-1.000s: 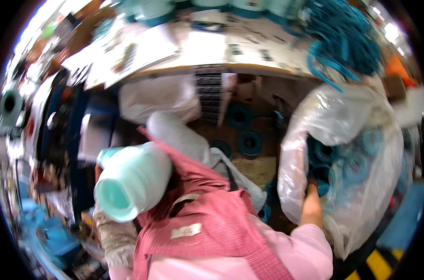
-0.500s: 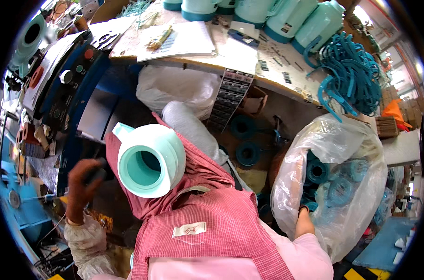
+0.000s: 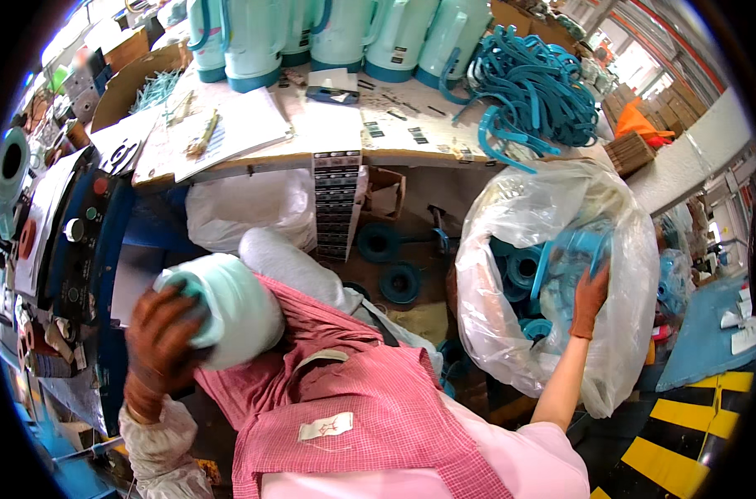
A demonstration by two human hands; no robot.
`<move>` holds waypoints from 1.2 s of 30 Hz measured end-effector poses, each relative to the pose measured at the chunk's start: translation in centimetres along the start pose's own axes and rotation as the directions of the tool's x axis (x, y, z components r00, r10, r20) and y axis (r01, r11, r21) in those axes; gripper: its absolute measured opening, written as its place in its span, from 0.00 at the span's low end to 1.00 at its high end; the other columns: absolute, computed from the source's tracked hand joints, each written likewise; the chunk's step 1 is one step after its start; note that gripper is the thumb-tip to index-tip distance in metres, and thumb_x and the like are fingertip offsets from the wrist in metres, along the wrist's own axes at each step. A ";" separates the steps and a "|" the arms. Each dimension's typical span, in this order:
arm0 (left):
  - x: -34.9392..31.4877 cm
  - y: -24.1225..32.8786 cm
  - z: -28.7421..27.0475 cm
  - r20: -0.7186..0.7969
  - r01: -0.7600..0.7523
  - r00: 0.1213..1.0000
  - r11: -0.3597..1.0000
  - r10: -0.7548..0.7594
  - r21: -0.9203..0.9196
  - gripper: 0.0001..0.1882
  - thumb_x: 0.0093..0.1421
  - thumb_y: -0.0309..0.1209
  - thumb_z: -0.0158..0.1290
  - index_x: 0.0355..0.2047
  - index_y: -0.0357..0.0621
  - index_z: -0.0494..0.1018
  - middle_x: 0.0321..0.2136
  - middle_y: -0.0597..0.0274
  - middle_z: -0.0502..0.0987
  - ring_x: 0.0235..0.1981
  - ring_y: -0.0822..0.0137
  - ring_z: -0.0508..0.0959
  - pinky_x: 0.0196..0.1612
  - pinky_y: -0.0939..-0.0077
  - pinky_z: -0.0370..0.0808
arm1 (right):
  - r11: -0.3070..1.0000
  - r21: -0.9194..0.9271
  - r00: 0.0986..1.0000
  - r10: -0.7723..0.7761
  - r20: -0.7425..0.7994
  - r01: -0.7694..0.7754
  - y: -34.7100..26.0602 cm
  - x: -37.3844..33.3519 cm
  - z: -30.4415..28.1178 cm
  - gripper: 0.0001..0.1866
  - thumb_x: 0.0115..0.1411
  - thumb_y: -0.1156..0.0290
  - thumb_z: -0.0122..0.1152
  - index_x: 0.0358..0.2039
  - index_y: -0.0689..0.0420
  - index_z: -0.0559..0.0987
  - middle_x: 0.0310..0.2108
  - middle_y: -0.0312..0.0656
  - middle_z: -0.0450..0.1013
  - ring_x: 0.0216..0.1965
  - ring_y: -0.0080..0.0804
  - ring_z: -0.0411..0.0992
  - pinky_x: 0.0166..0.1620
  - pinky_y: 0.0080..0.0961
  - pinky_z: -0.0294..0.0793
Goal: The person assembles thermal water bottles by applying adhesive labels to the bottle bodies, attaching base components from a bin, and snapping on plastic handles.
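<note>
A mint-green jug [image 3: 245,312] lies tilted on my lap, its mouth turned to the left. My left hand [image 3: 166,333], in a brown glove, is at that mouth with fingers curled over the rim; motion blurs it, and the inside of the mouth is mostly covered. Over on the right, my right hand [image 3: 590,303], also gloved, reaches into a big clear plastic bag [image 3: 486,333]. Its fingers are on a translucent blue flanged ring [image 3: 573,254], which stands tilted with its flange edge-on. Darker teal flanged rings [image 3: 523,266] lie beside it in the bag.
Ahead is a workbench [image 3: 403,145] with several mint-green jugs [image 3: 398,37], papers [image 3: 236,133] and a heap of teal straps [image 3: 531,83]. A control panel [image 3: 74,233] stands at left. Under the bench are a white bag [image 3: 253,208] and teal rings [image 3: 400,283] on the floor.
My left hand has moved onto the jug's mouth, and the jug has tipped left. My right hand has moved from the bag's near edge into the bag, onto a blue ring. The view has shifted.
</note>
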State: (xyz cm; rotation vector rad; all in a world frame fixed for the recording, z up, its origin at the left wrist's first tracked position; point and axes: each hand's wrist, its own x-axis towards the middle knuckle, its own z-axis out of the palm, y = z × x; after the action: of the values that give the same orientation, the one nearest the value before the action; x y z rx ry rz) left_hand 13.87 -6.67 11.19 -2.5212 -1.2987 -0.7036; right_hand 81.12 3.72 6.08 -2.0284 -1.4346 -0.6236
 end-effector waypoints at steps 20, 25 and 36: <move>-3.8 -4.9 -3.6 0.172 0.582 0.783 0.802 -0.597 0.136 0.27 0.57 0.39 0.53 0.56 0.50 0.60 0.52 0.52 0.66 0.51 0.52 0.68 0.54 0.61 0.67 | 0.502 0.716 -0.755 -0.654 -0.052 -0.485 -46.5 -26.7 -7.9 0.13 0.60 0.70 0.47 0.40 0.66 0.69 0.37 0.61 0.65 0.38 0.47 0.67 0.43 0.39 0.66; -1.7 -6.8 -2.7 0.237 0.571 0.779 0.813 -0.581 0.118 0.29 0.55 0.37 0.55 0.56 0.49 0.60 0.52 0.53 0.65 0.51 0.52 0.68 0.55 0.64 0.66 | -0.601 0.606 -0.371 -0.480 -0.795 -0.520 -42.0 -36.8 -4.9 0.15 0.60 0.64 0.48 0.41 0.62 0.67 0.31 0.54 0.68 0.36 0.42 0.69 0.42 0.35 0.66; -1.1 -7.4 -2.1 0.235 0.590 0.778 0.806 -0.583 0.047 0.30 0.53 0.40 0.57 0.54 0.50 0.62 0.53 0.52 0.65 0.51 0.53 0.69 0.53 0.62 0.67 | 0.230 0.746 -0.730 -0.511 -0.454 -0.625 -45.1 -27.5 -2.9 0.19 0.61 0.62 0.47 0.48 0.60 0.65 0.40 0.52 0.67 0.42 0.40 0.68 0.45 0.34 0.65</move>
State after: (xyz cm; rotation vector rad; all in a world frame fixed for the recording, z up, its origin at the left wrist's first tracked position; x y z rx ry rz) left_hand 6.65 -3.92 12.24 -2.2562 -2.2289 -0.5265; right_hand 29.59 -5.26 -1.70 -0.6291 1.7703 -1.7654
